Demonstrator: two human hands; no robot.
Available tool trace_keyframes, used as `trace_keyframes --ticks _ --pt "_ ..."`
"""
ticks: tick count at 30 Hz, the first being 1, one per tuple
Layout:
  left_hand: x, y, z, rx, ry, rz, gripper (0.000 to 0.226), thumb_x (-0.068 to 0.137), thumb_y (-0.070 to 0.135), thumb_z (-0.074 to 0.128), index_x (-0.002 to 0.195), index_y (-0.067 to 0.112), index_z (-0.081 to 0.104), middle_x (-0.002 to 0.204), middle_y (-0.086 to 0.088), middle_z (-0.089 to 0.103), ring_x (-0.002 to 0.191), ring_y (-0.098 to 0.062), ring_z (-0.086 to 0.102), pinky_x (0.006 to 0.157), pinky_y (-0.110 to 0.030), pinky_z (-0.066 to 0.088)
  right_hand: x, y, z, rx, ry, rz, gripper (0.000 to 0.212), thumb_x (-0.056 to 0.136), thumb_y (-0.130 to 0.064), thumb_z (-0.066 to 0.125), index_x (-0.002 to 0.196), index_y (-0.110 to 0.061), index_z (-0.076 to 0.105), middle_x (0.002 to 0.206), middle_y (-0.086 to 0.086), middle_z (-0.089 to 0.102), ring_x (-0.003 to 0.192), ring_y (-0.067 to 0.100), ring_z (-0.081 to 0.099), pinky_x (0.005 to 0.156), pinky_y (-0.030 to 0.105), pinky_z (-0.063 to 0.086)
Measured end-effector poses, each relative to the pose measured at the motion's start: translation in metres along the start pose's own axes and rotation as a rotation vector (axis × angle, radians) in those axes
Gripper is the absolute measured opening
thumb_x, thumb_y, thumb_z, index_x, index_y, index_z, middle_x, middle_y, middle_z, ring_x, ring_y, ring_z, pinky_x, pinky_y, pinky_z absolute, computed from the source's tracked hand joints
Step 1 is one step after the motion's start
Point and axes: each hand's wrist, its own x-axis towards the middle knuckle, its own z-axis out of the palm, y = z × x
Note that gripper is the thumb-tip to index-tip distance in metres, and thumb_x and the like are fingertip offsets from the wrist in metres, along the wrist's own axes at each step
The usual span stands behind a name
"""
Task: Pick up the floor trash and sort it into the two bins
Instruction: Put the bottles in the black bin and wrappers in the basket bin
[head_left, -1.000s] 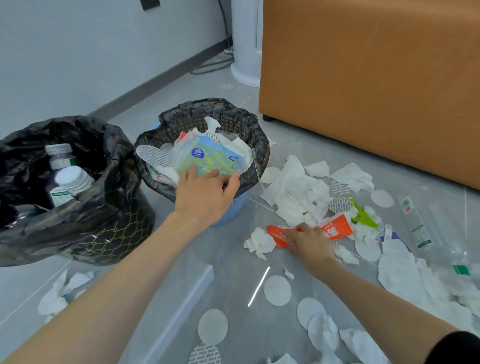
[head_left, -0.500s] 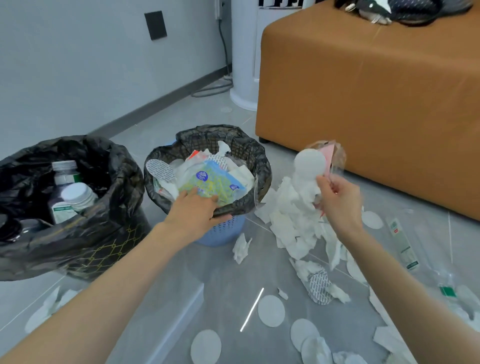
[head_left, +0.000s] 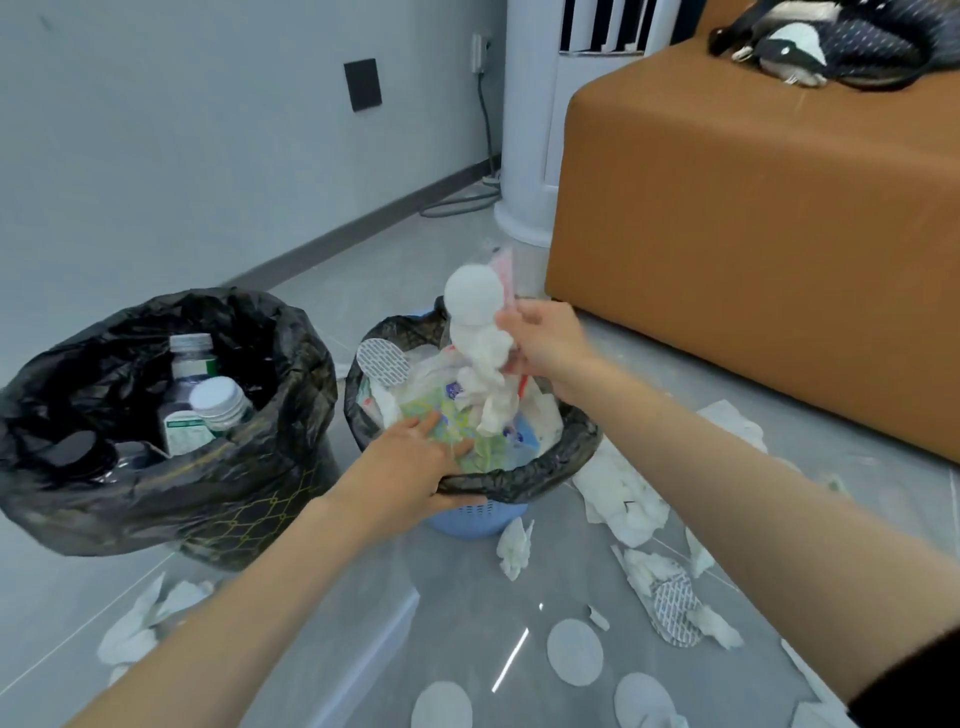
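Broadly, the scene sorts by size. Biggest is the black-bagged bin (head_left: 291, 374), which holds plastic bottles (head_left: 215, 402). Just beside it stands the blue mesh bin (head_left: 478, 519), its dark liner heaped near the rim with paper and wrappers. The left hand (head_left: 405, 462) steadies this bin at its near edge, thumb outside the liner and fingers flat on the trash inside.

Over that bin hangs the trash bundle (head_left: 480, 348): crumpled white tissue, a round cotton pad, clear film and a red wrapper, all pinched together in the right hand (head_left: 545, 348). It looks nearly weightless, soft and limp, with the tissue tail drooping down to the heap. Loosely gathered, it could shed pieces, so the pinch is best taken where the layers overlap.

Smaller litter lies on the floor: a tissue heap (head_left: 623, 493), a tissue scrap (head_left: 514, 551) and flat cotton pads (head_left: 574, 652), which probably need lifting by an edge.
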Motion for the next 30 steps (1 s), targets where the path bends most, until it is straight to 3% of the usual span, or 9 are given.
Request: trace_keyframes --ticks 3,7,9,11,13,16,18,21,30 --pt "-0.008 0.001 -0.003 -0.022 0.011 0.025 0.093 0.074 0.078 -0.002 0.118 0.032 0.065 0.125 0.008 0.063 0.134 -0.029 0.041 0.105 -0.035 0.034 0.003 0.017 0.015 -0.561 -0.039 -0.254 0.029 0.093 -0.018 0.055 0.080 0.003 0.069 0.054 0.004 0.047 0.051 0.013 0.038 0.051 0.026 0.032" --pt "-0.017 0.000 -0.009 -0.051 -0.025 0.020 0.076 0.077 0.069 0.013 0.110 0.030 0.069 0.115 0.009 0.068 0.129 -0.025 0.048 0.102 -0.034 0.039 0.007 0.035 0.028 -0.971 -0.168 -0.250 0.044 0.095 -0.013 0.048 0.052 -0.013 0.041 0.053 0.004 0.034 0.048 0.017 0.030 0.078 0.034 0.048" --pt "-0.020 -0.003 -0.007 -0.039 -0.013 0.050 0.066 0.078 0.066 0.020 0.099 0.032 0.072 0.103 0.015 0.071 0.117 -0.022 0.056 0.096 -0.033 0.045 0.004 0.045 0.031 -1.147 -0.233 -0.213 0.033 0.096 -0.011 0.046 0.063 -0.011 0.049 0.062 0.008 0.042 0.057 0.023 0.043 0.086 0.036 0.047" --pt "-0.023 -0.004 -0.007 -0.018 0.026 0.047 0.055 0.078 0.063 0.026 0.086 0.038 0.074 0.089 0.022 0.070 0.106 -0.018 0.063 0.088 -0.026 0.047 -0.004 0.054 0.032 -1.285 -0.323 -0.171 0.022 0.098 -0.011 0.044 0.087 -0.003 0.062 0.074 0.007 0.051 0.077 0.029 0.054 0.071 0.032 0.041" --pt "-0.024 -0.005 -0.004 -0.036 0.087 0.053 0.049 0.078 0.062 0.031 0.083 0.039 0.074 0.086 0.025 0.069 0.104 -0.017 0.064 0.086 -0.024 0.045 -0.006 0.059 0.030 -1.380 -0.450 -0.111 0.021 0.098 -0.009 0.041 0.090 -0.002 0.060 0.081 0.006 0.050 0.085 0.027 0.051 0.070 0.032 0.037" --pt "-0.027 -0.006 0.001 -0.120 0.125 0.058 0.048 0.076 0.063 0.041 0.093 0.030 0.071 0.093 0.017 0.069 0.102 -0.017 0.063 0.094 -0.026 0.039 0.000 0.067 0.028 -1.478 -0.621 0.047 0.038 0.096 -0.013 0.038 0.133 -0.015 0.048 0.123 0.004 0.053 0.108 0.026 0.050 0.087 0.036 0.045" --pt "-0.028 -0.004 0.001 -0.134 0.190 0.031 0.045 0.072 0.059 0.057 0.098 0.023 0.067 0.098 0.009 0.066 0.095 -0.016 0.063 0.094 -0.025 0.039 0.002 0.072 0.030 -1.588 -0.679 0.102 0.054 0.096 -0.018 0.037 0.147 -0.033 0.026 0.151 0.003 0.031 0.135 0.032 0.026 0.110 0.046 0.029" --pt "-0.030 0.000 -0.001 -0.106 0.248 -0.021 0.059 0.063 0.055 0.074 0.107 0.017 0.063 0.106 0.003 0.064 0.095 -0.016 0.064 0.096 -0.027 0.039 -0.005 0.069 0.031 -1.778 -0.704 0.051 0.055 0.097 -0.026 0.036 0.149 -0.035 0.020 0.157 0.004 0.015 0.142 0.035 0.000 0.113 0.053 0.007" --pt "-0.035 -0.001 -0.016 -0.142 0.087 -0.091 0.084 0.080 0.064 0.054 0.147 0.023 0.024 0.152 0.011 0.025 0.143 -0.007 0.018 0.118 -0.032 0.006 -0.011 0.039 0.000 -1.435 -0.496 -0.167 0.041 0.097 -0.034 0.035 0.138 -0.039 0.042 0.136 0.004 0.046 0.124 0.030 0.029 0.096 0.044 0.034"
